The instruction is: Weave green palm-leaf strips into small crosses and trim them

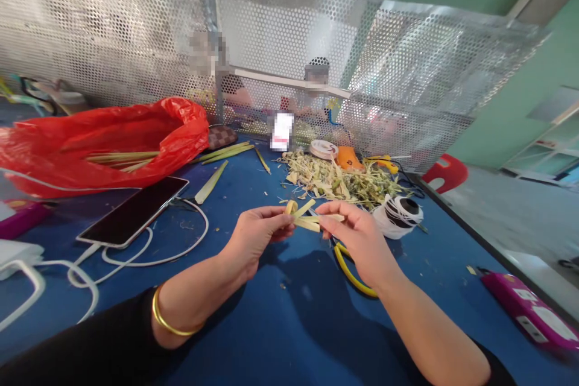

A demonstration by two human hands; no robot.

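My left hand (262, 228) is closed, its thumb and fingers pinching a small bundle of folded, pale yellow-green leaf strips (308, 221). A little curl stands up at the bundle's left end. My right hand (357, 238) is closed on the strips' right ends, thumb against fingers. Both hands hold the piece just above the blue table (271, 325). Beneath my right hand lies a tool with yellow curved handles (350, 271), its front part mostly hidden. A spool of white cord (398, 217) stands just right of that hand.
Leaf scraps (344, 178) are heaped behind my hands, near a tape roll (324, 149). At left, a red plastic bag (104, 139) holds long stalks; a phone (136, 211) with white cables lies before it. A purple power strip (529, 307) is at right. Perforated metal panels (280, 24) rise behind.
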